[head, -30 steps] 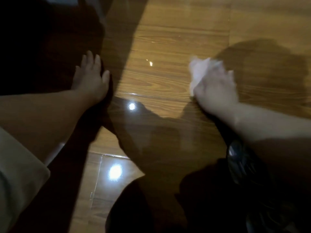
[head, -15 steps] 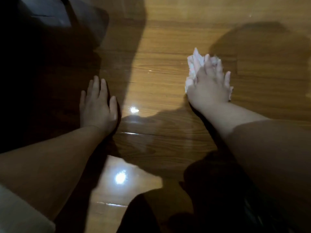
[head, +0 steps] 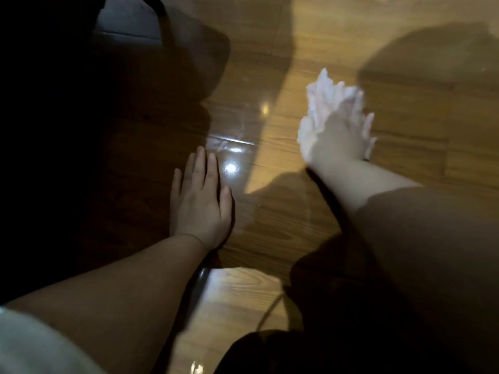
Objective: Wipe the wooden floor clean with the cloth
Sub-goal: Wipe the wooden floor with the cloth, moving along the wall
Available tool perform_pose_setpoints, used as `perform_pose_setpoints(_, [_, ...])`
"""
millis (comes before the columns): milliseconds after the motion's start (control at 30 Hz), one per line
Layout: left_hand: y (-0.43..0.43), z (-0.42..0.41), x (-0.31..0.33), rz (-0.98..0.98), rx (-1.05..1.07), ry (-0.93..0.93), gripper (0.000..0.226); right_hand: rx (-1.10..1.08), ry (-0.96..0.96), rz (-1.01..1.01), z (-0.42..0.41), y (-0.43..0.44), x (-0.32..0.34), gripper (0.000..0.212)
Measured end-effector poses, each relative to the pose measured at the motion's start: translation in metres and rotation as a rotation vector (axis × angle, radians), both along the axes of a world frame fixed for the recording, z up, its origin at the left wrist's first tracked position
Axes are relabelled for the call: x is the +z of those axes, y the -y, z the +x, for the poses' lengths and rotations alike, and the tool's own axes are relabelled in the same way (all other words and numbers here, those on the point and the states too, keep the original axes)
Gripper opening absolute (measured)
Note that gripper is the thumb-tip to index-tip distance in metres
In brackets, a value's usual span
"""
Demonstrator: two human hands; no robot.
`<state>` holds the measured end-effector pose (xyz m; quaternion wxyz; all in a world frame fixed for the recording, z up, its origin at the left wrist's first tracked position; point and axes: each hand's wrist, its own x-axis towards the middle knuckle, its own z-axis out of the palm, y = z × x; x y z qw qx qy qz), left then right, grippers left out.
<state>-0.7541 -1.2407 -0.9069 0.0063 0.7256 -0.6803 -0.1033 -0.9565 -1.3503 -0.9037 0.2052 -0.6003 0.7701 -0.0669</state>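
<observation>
Nearest the camera: a pale sleeve [head: 32, 344] at the lower left, dark clothing at the lower right, glossy floor [head: 237, 292] between with lamp glare on it

Left hand [head: 201, 201] lies flat on the floor, palm down, fingers together and stretched out, holding nothing; reads as a brace for body weight. A bright glare spot sits just right of its fingertips

Beyond and right of the left hand: right hand [head: 337, 133], blurred, palm down, pressed on the cloth [head: 322, 90]. Fingers spread over the cloth, not curled round it, so it is pinned under the palm rather than gripped. Cloth is white, crumpled, touching the floor, bunched ahead of the fingers and poking out at the thumb side

Far from the left hand, up and left: a dark object in deep shadow, can't tell what

Handling, my judgement: cloth looks light, soft and limp, and will bunch and slip out under a flat palm on boards this slick. Better to gather the loose front edge under the fingers, or pinch the wad at the thumb side, and keep downward pressure. Wiping looks mid-stroke; can't tell how much floor is done
</observation>
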Motion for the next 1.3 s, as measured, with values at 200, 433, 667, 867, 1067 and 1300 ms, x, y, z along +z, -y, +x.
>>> perform_pose_setpoints(200, [0.007,-0.005,0.007,0.034,-0.015,-0.009,0.068,1.028,-0.079,-0.157,0.019,-0.001,-0.007,0.062])
perform_pose_setpoints(433, [0.010,0.002,0.005,0.036,-0.025,-0.073,0.069,0.528,-0.159,-0.141,0.041,0.035,-0.016,0.060])
perform_pose_setpoints(667, [0.023,0.012,0.007,-0.092,0.124,-0.159,0.057,1.238,-0.202,-0.130,0.044,0.041,0.000,0.059])
perform_pose_setpoints(867, [0.062,0.058,-0.001,0.042,0.271,0.075,0.061,1.027,-0.237,-0.145,0.078,0.095,0.000,0.058])
perform_pose_setpoints(1067, [0.066,0.058,-0.006,-0.026,0.259,0.050,0.063,0.513,-0.059,-0.053,0.143,0.148,0.000,0.049])
perform_pose_setpoints(1300, [0.062,0.059,-0.005,-0.023,0.265,0.027,0.066,1.273,0.028,-0.166,0.152,0.129,0.000,0.044])
